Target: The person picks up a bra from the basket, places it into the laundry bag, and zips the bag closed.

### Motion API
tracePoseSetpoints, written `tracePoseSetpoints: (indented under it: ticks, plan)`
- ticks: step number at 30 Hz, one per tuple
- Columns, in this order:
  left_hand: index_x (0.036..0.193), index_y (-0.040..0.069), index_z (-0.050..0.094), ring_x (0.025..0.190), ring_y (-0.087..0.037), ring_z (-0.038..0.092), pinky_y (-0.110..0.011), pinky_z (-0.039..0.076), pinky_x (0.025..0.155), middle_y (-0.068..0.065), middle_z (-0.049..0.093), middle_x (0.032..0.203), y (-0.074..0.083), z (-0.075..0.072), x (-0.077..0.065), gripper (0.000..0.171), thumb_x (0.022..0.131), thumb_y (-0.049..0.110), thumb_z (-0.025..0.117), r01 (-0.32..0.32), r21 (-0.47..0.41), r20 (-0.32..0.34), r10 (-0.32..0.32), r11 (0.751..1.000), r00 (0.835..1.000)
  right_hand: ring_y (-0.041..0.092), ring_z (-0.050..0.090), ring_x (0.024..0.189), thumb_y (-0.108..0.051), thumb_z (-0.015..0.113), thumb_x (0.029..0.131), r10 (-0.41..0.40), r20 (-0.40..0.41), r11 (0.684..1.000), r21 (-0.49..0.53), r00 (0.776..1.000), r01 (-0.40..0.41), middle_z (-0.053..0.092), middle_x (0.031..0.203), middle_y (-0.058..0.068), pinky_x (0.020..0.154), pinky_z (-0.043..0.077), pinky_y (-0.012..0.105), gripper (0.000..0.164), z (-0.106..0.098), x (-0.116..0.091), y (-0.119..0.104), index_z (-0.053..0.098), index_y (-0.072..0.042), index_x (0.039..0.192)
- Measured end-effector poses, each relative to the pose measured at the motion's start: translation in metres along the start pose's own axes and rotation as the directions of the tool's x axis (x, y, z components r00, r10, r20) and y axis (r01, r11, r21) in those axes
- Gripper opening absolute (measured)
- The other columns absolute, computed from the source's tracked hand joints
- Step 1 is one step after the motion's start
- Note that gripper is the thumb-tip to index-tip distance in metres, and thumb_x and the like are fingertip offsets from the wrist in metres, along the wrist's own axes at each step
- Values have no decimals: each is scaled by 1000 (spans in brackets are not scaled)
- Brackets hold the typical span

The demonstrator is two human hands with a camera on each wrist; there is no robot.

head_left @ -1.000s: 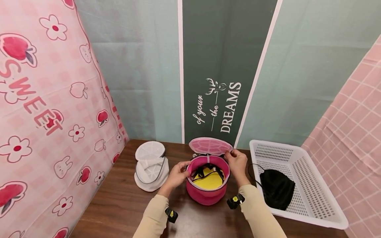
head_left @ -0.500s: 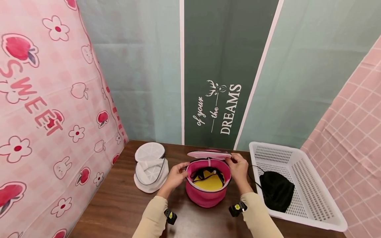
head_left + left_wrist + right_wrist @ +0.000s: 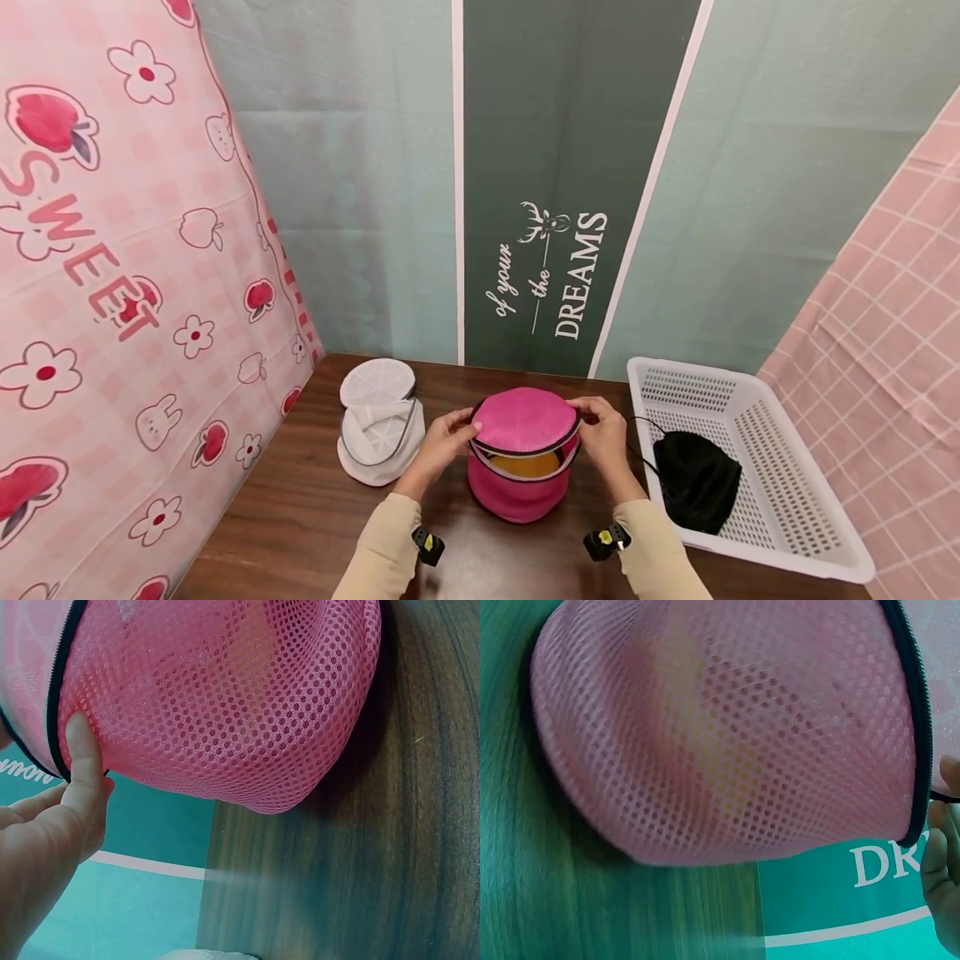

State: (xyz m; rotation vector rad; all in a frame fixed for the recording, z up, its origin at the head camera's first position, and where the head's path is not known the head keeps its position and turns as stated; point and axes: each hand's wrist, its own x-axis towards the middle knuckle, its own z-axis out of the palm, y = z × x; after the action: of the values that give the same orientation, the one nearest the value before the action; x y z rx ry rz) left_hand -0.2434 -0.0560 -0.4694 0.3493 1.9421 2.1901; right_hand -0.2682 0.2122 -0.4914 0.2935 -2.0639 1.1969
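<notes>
A round pink mesh laundry bag [image 3: 517, 500] stands upright on the table in the head view. Its pink lid [image 3: 525, 421] lies tilted over the mouth, leaving a gap at the front. Through that gap a yellow item [image 3: 528, 465] shows inside. My left hand [image 3: 442, 446] pinches the bag's left rim. In the left wrist view its thumb [image 3: 84, 746] presses the mesh just below the black zip edge. On the far right side, my right hand [image 3: 606, 433] holds the lid's edge between thumb and fingers. In the right wrist view its fingers are partly cut off.
A white mesh bag [image 3: 375, 467] with its lid [image 3: 377, 382] folded back stands left on the brown table [image 3: 277, 500]. At right is a white plastic basket [image 3: 780, 562] with a black fabric item [image 3: 696, 483] inside. Patterned cloths hang behind and beside the table.
The lid has swung from raised at the back, down and forward over the mouth, my right hand guiding it. The black straps inside are now covered. My left hand stays at the rim.
</notes>
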Motion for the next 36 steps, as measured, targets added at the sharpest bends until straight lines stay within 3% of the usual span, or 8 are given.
tracePoseSetpoints:
  ticks: [3, 9, 20, 27, 33, 36]
  plan:
    - [127, -22, 37, 71, -13, 58, -45, 51, 70, -20, 57, 101, 0, 0, -1, 45, 91, 1, 53, -6, 0, -5, 6, 1000, 1000, 17, 60, 67, 16, 73, 65, -24, 35, 999, -42, 999, 26, 66, 79, 8, 61, 42, 10, 23, -5, -2, -1, 74, -1, 82]
    - [126, -22, 37, 72, -12, 58, -33, 52, 64, -28, 54, 108, -4, 1, 1, 46, 88, -3, 55, -7, -25, -30, 6, 1000, 1000, 19, 61, 71, 14, 72, 69, 8, 129, 999, -46, 992, -2, 68, 82, 8, 62, 42, 11, 24, -15, -3, 0, 74, -2, 87]
    - [126, -22, 38, 76, -18, 59, -26, 50, 58, -29, 57, 105, -11, -2, 4, 50, 83, -7, 61, -5, 50, -57, 8, 999, 998, 11, 60, 71, 9, 68, 77, 165, 250, 986, -35, 954, -162, 69, 86, 10, 60, 47, 21, 17, -27, -4, -1, 72, 0, 91]
    - [126, -20, 40, 79, -19, 58, -27, 51, 59, -30, 55, 108, -11, -1, 2, 50, 83, -7, 61, -20, 85, -35, 23, 996, 999, 24, 62, 82, 12, 58, 82, 179, 309, 984, -61, 934, -168, 67, 91, 13, 68, 49, 28, 20, -24, -2, 4, 69, 3, 97]
    - [125, -13, 46, 75, -16, 55, -26, 48, 54, -22, 55, 106, -30, -7, 10, 49, 81, -5, 64, -49, 140, -24, 53, 989, 998, 41, 54, 106, 17, 45, 86, 179, 468, 974, 40, 866, -223, 58, 111, 29, 88, 42, 48, 31, -17, 11, 12, 56, 14, 115]
    - [125, -13, 47, 75, -15, 55, -26, 48, 54, -22, 55, 106, -36, -10, 14, 48, 81, -5, 65, -58, 142, -19, 61, 988, 998, 43, 48, 112, 17, 41, 87, 206, 551, 927, 155, 809, -342, 52, 119, 33, 91, 42, 41, 39, -12, 18, 25, 48, 15, 125]
